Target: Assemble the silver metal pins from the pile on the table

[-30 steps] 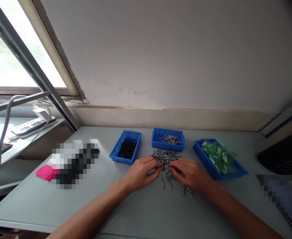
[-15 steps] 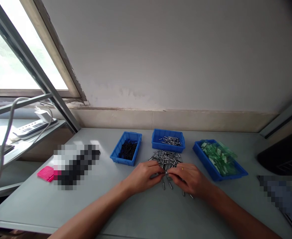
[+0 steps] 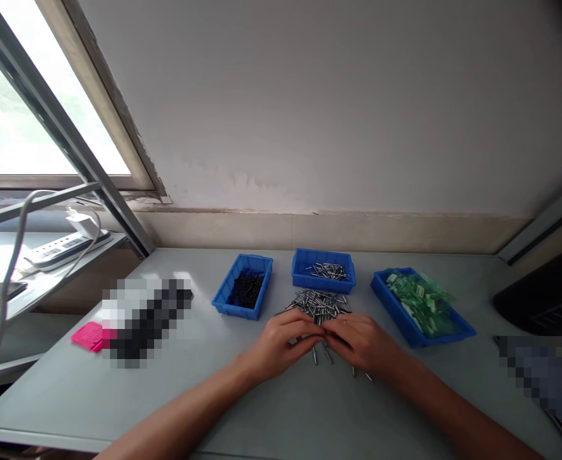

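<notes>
Fingertips meet at the front of a pile of small silver metal pins (image 3: 320, 303) on the grey table. My left hand (image 3: 284, 342) is closed in a pinch, and my right hand (image 3: 361, 344) pinches against it from the other side. Whatever sits between the fingers is hidden. Several loose metal pins (image 3: 315, 356) lie just under and in front of both hands. Behind the pile stands a blue bin (image 3: 304, 279) with slim silver pins inside.
Left of the pile, another blue bin (image 3: 235, 310) contains black slender parts. To the right, a blue tray (image 3: 396, 319) holds green plastic packets (image 3: 419, 300). A pink object (image 3: 87, 336) lies at the far left, near a blurred patch. A dark rounded object (image 3: 542, 294) stands at the right.
The fingertips have drawn closer together, and the small silver piece glimpsed between them before is now covered. The pile and bins stay put.
</notes>
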Motion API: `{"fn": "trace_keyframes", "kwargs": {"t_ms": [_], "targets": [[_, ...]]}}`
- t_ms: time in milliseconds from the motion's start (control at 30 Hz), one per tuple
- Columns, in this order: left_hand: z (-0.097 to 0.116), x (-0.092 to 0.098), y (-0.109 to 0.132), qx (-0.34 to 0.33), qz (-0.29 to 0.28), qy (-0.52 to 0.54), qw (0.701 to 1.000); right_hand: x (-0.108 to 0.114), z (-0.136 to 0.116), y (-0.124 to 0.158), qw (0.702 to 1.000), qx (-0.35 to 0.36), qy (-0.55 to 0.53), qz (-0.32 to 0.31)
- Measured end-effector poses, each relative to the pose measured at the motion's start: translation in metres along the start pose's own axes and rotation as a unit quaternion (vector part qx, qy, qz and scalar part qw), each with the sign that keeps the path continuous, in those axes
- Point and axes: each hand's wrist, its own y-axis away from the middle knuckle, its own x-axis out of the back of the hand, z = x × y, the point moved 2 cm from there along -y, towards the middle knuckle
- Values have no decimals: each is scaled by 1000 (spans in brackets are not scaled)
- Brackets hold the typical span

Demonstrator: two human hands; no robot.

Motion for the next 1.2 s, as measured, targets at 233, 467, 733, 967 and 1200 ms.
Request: {"fn": "trace_keyframes", "kwargs": {"t_ms": [233, 467, 733, 967, 1200], "targets": [[-12, -1, 2, 121, -59, -49, 990, 5, 5, 2, 998, -57, -5, 13], [-17, -2, 2, 150, -83, -86, 981, 6, 5, -2, 1000, -13, 8, -17], [-21, -2, 2, 157, -59, -82, 982, 3, 12, 1, 999, -32, 10, -22], [-21, 0, 1, 166, -70, -108, 978, 4, 12, -1, 999, -51, 7, -17], [-19, 6, -3, 127, -53, -123, 983, 8, 15, -2, 996, -90, -10, -22]]}}
